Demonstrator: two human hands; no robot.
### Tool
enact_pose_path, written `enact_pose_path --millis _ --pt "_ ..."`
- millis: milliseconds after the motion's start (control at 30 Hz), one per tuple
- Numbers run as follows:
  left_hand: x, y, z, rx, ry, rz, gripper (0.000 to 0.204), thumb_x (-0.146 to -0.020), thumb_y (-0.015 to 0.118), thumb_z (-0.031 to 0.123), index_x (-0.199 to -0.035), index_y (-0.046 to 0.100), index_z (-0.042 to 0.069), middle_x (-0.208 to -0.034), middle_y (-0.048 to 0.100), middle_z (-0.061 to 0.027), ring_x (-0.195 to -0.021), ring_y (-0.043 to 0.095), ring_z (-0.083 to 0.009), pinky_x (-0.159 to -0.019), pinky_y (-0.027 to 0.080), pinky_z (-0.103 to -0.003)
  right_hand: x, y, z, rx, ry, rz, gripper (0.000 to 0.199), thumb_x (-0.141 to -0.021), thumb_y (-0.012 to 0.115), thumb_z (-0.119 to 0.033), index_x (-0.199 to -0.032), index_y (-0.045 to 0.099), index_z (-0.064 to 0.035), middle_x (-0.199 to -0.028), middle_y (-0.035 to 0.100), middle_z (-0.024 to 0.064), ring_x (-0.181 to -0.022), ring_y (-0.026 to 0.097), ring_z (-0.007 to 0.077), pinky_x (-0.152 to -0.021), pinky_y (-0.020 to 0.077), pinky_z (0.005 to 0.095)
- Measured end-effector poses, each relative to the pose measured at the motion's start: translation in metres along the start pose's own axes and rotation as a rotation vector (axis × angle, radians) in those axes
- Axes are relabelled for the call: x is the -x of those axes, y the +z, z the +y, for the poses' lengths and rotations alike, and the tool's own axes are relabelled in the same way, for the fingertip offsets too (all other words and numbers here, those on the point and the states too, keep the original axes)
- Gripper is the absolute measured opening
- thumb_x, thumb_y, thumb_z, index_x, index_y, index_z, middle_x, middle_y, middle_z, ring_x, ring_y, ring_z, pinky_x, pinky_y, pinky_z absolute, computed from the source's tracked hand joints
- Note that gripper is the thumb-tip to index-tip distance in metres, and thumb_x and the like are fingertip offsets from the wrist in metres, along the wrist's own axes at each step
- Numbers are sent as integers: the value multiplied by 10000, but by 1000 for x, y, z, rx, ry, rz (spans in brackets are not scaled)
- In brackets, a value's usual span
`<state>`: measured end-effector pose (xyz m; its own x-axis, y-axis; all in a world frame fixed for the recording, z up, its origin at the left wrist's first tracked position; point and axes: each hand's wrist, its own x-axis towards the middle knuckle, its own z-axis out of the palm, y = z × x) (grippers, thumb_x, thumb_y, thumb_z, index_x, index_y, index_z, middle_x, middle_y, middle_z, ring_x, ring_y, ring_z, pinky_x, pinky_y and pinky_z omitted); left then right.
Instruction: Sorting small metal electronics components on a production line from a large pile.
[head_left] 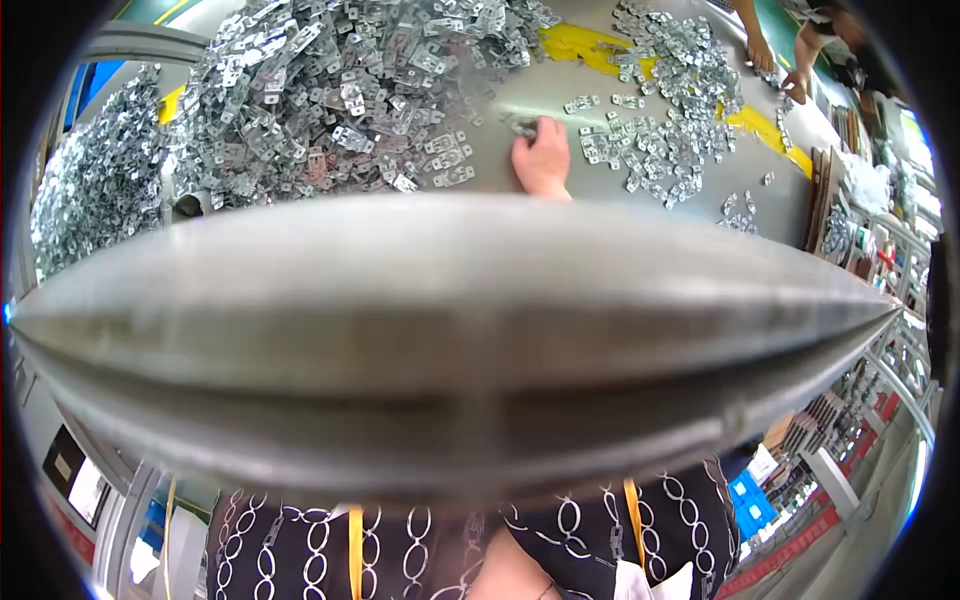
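My right hand [541, 160] reaches out over the grey metal table [500, 165] beyond a wide blurred bar. Its fingers are curled and closed around a small silvery stamped metal piece [523, 127], which is smeared and partly covered by the fingers. To the left of the hand rises a big heap of similar stamped metal pieces [350, 90]. Several loose metal pieces [452, 160] lie between that heap and my hand. On the right is a looser, smaller spread of metal pieces [660, 140]. My left hand is out of sight.
A blurred grey metal bar [470, 300] spans the view and hides my right wrist. Another pile of metal pieces [100, 160] stands at far left. Yellow strips [585, 45] mark the table. At the far right, another person's hands [780, 75] handle metal pieces.
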<state>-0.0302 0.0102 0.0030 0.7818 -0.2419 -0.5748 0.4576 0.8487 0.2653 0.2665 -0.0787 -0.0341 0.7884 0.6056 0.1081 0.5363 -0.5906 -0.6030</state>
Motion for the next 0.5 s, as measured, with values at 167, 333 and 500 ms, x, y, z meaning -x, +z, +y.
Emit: enact_pose_path --millis 167,333,500 --pt "-12 -5 -2 11 -28 -107 344 -882 647 228 -1115 608 -22 -1083 667 -182 -1013 652 -259 -895 507 -353 -1 -18 5 144 -112 261 313 -741 656 -200 -1000 568 -48 -1025 570 156 -1010 496 399 -873 394 505" --pt "-8 -15 -9 22 -66 43 442 -861 664 236 -1201 551 -22 -1003 681 -202 -941 673 -303 -835 529 -402 -36 14 -49 156 -36 76 351 -716 674 -215 -1049 617 -120 -1108 596 113 -1091 475 353 -901 355 532" --pt "6 1 1 40 5 -57 228 -922 597 199 -1042 637 9 -948 678 -112 -901 661 -230 -835 524 -347 -41 32 -25 217 -73 28 259 -733 650 -258 -945 612 -114 -992 633 107 -1036 505 354 -881 349 519"
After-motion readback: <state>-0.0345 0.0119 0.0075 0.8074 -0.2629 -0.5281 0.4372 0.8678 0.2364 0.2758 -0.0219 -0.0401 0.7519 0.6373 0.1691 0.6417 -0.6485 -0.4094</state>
